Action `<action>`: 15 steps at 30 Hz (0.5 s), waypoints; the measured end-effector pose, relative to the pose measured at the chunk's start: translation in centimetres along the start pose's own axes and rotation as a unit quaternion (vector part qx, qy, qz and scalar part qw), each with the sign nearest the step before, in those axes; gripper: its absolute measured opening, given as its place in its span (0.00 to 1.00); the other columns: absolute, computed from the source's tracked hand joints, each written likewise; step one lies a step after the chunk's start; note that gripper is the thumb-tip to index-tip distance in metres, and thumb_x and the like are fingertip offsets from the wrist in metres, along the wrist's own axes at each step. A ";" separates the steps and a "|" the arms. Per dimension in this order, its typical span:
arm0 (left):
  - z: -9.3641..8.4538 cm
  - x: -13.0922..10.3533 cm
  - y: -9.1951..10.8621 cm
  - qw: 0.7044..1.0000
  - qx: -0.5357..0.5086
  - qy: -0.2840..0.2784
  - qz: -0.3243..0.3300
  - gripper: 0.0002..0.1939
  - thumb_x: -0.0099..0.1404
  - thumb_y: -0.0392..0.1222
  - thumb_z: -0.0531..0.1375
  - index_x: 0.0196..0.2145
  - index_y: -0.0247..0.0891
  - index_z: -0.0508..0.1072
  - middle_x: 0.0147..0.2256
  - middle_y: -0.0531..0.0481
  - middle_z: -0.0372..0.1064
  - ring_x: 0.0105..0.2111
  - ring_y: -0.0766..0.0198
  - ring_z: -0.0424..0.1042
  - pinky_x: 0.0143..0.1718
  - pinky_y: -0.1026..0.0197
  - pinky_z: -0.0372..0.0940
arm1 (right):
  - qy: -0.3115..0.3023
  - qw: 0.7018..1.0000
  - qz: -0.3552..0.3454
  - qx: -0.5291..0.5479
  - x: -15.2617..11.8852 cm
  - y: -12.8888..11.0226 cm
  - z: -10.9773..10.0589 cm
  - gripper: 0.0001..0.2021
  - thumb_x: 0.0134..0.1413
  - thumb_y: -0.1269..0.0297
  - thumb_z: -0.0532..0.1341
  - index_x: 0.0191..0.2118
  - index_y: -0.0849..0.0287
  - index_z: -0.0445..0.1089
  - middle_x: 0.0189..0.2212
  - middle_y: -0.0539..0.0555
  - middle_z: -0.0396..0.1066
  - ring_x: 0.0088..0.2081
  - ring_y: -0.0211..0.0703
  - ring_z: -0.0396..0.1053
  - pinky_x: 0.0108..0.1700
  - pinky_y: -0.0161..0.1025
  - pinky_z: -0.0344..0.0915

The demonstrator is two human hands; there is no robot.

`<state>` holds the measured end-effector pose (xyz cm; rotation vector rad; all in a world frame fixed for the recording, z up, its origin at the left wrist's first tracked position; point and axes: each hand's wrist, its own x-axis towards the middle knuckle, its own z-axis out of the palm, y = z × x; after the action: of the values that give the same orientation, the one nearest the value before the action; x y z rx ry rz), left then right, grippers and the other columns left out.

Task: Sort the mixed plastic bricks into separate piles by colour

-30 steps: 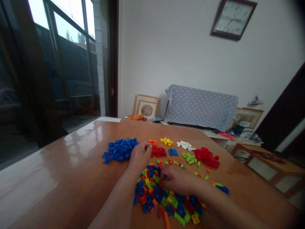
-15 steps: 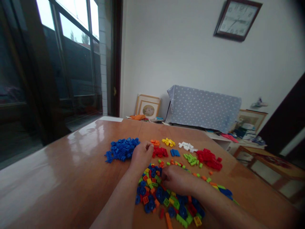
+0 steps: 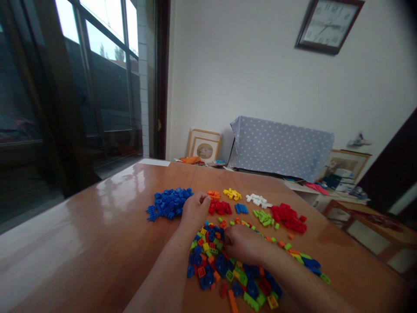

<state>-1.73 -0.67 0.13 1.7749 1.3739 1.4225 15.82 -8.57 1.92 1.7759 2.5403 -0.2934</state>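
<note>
Covering part of a loose heap of multicoloured plastic building bricks point(image 3: 221, 265), the person's right hand point(image 3: 240, 244) was curled with its fingertips out of sight; whether it gripped a piece could not be told. The right forearm hid more of the heap, whose pieces reappeared beyond it. The left hand point(image 3: 196, 209), apart from the right, had its fingers bent close together beside a small pile of red plastic bricks point(image 3: 222, 208), and it blocked the view of that pile's left end; anything pinched there was too small to make out. Both forearms were cut off by the bottom edge, and a square clock with a dark wooden frame point(image 3: 330, 26) was cropped at the top.

The heap lay on the near part of a glossy brown bench point(image 3: 114, 243), jumbled in blue, lime green, red, orange and yellow, with round blue pieces among blocky studded ones. Farther back sat single-colour groups: a large blue heap point(image 3: 170, 203) left of the left hand, then orange bricks point(image 3: 214, 194), yellow pieces point(image 3: 232, 194), a short blue row point(image 3: 241, 208), white pieces point(image 3: 258, 200), lime-green bricks point(image 3: 263, 217) and a bigger red pile point(image 3: 288, 218).
</note>
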 end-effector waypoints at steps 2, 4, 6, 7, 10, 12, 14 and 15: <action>0.1 0.0 -0.1 1.000 -0.004 -0.006 0.000 0.13 0.62 0.47 0.55 0.27 0.38 0.72 0.23 0.55 0.67 0.26 0.66 0.65 0.27 0.65 0.53 | -0.007 1.000 0.002 0.025 0.2 0.4 0.2 0.04 0.41 0.69 0.60 0.25 0.60 0.72 0.21 0.50 0.68 0.23 0.35 0.57 0.24 0.34 0.44; 0.2 -0.1 -0.1 1.000 -0.009 -0.008 0.000 0.12 0.62 0.47 0.55 0.27 0.38 0.73 0.24 0.55 0.67 0.27 0.66 0.66 0.28 0.66 0.53 | -0.028 0.995 0.001 0.091 0.4 1.2 0.3 0.03 0.40 0.69 0.60 0.24 0.60 0.72 0.20 0.48 0.67 0.23 0.34 0.58 0.23 0.33 0.46; 0.2 -0.1 -0.1 1.000 -0.015 -0.011 0.000 0.13 0.63 0.47 0.55 0.28 0.38 0.73 0.24 0.55 0.68 0.27 0.66 0.66 0.28 0.66 0.53 | -0.044 0.982 0.001 0.185 0.7 2.0 0.4 0.04 0.41 0.69 0.60 0.26 0.60 0.72 0.21 0.47 0.67 0.24 0.34 0.60 0.24 0.31 0.49; 0.3 -0.2 0.0 1.000 -0.018 -0.013 0.000 0.13 0.63 0.47 0.55 0.28 0.38 0.74 0.24 0.54 0.68 0.26 0.66 0.66 0.28 0.66 0.53 | -0.045 0.972 0.004 0.232 0.7 2.4 0.4 0.04 0.41 0.69 0.60 0.27 0.60 0.71 0.22 0.47 0.68 0.25 0.34 0.61 0.24 0.30 0.51; 0.3 -0.3 0.2 1.000 -0.019 -0.016 0.002 0.13 0.62 0.46 0.55 0.28 0.38 0.74 0.25 0.54 0.69 0.27 0.66 0.65 0.28 0.65 0.53 | -0.032 0.935 0.018 0.353 0.8 3.3 0.5 0.04 0.43 0.68 0.60 0.30 0.59 0.70 0.22 0.45 0.66 0.24 0.32 0.60 0.25 0.29 0.54; 0.3 -0.2 0.4 1.000 -0.021 -0.014 0.003 0.13 0.62 0.46 0.55 0.27 0.38 0.74 0.24 0.54 0.69 0.27 0.65 0.65 0.28 0.65 0.53 | -0.037 0.907 0.028 0.419 0.9 3.6 0.5 0.04 0.44 0.67 0.60 0.30 0.59 0.68 0.20 0.44 0.64 0.22 0.32 0.58 0.24 0.29 0.55; 0.2 -0.1 0.5 0.999 -0.033 -0.008 -0.006 0.13 0.61 0.46 0.55 0.26 0.38 0.73 0.24 0.54 0.68 0.27 0.65 0.65 0.28 0.65 0.53 | -0.037 0.885 0.042 0.462 1.0 3.9 0.3 0.05 0.44 0.66 0.61 0.31 0.58 0.67 0.19 0.43 0.64 0.20 0.31 0.58 0.23 0.29 0.54; 0.1 -0.1 0.5 0.999 -0.044 -0.004 -0.015 0.12 0.61 0.47 0.56 0.26 0.38 0.73 0.24 0.54 0.67 0.27 0.65 0.65 0.28 0.65 0.53 | -0.032 0.878 0.051 0.475 1.2 4.1 0.1 0.06 0.44 0.65 0.62 0.31 0.58 0.67 0.19 0.43 0.64 0.20 0.31 0.58 0.23 0.29 0.54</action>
<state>-1.44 -0.90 0.51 1.6955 1.3078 1.4367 19.22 -6.15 1.09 2.0191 2.3748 -1.8042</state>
